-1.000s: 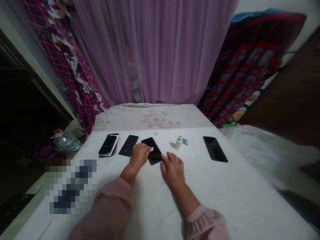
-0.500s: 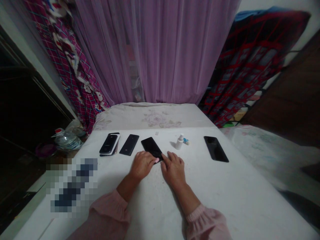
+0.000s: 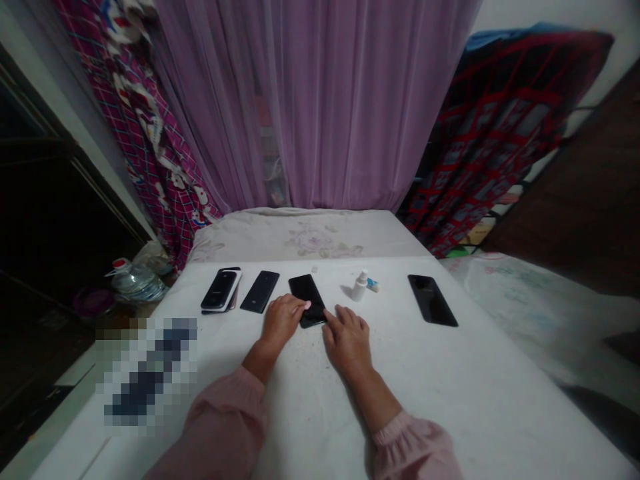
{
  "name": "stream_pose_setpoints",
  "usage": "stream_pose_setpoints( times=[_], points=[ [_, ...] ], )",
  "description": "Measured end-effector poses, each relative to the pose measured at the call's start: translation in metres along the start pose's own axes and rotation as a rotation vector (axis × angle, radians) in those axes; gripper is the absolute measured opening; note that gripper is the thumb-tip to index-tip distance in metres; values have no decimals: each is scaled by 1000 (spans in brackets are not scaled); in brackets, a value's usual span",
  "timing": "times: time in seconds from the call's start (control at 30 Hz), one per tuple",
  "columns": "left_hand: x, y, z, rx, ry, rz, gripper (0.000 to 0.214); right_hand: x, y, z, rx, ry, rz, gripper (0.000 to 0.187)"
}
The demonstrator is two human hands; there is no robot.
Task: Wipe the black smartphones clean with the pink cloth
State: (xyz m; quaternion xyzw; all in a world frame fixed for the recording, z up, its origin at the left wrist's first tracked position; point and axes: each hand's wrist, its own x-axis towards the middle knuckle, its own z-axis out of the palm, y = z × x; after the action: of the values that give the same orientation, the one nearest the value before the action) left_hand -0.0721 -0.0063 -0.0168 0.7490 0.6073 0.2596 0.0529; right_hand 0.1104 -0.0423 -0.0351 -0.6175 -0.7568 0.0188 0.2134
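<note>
A glossy black smartphone [image 3: 305, 287] lies flat and slightly slanted on the white-covered table between my hands. My left hand [image 3: 281, 321] is closed in a pinch on a small pink piece [image 3: 307, 305], held at the phone's surface; its material is too small to tell. The fingertips of my right hand [image 3: 349, 337] touch the phone's lower right edge, with the fingers apart and the hand resting on the table. Beyond the right hand stand a small white spray bottle [image 3: 359, 288] and, beside it, a little blue-and-white item [image 3: 373, 285].
On the left lie another dark phone [image 3: 260, 291] and a small stack of phones [image 3: 220, 291]. One more black phone [image 3: 433, 300] is at the right. A blurred-out patch [image 3: 150, 370] covers the table's left side. A large water bottle [image 3: 135, 280] stands off the table.
My left hand has moved slightly up the phone with the pink piece. The phone has turned a little, its far end shifting right. My right hand stays nearly still.
</note>
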Motion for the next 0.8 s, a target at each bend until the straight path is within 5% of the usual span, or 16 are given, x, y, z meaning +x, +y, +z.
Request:
stream_pose_setpoints(
  times=[0.23,0.47,0.8],
  points=[
    [-16,11,-1,-70,-36,47,17,-1,4,3,19,53,-36,39],
    [-30,28,5,-175,-28,37,16,-6,10,16,10,103,-61,73],
    [-16,37,-2,-143,-141,92,16,-4,14,11,-7,60,14,68]
  ],
)
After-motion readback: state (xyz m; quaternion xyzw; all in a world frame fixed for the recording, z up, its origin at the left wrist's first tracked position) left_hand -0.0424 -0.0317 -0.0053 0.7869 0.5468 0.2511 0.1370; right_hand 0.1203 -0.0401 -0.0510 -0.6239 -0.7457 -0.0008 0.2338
